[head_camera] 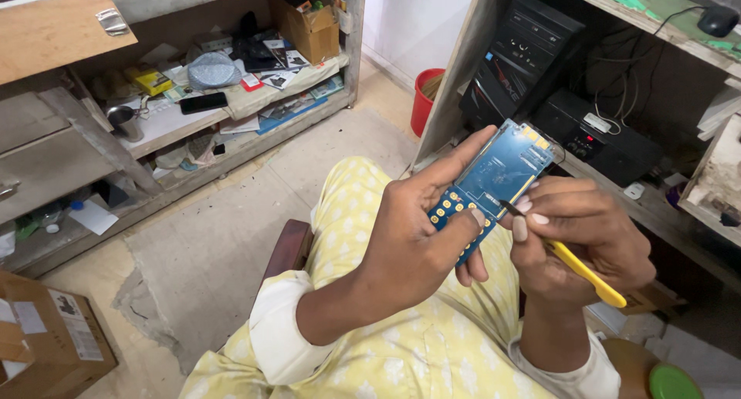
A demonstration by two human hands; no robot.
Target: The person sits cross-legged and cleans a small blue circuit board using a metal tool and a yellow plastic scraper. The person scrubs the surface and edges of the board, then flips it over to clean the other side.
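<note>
Red bin (425,99) and computer tower (525,55) beyond held circuit board (494,184)

— Where does your one camera sit?
— On your head, tilted down over your lap, close to your left hand (409,237) and right hand (583,241), which fill the lower middle.

— Which way does it face?
— Forward and down, across the floor (231,237). You get cluttered shelves (224,98) at upper left and a computer tower (525,55) at upper right, both farther off. No second view shares anything.
</note>
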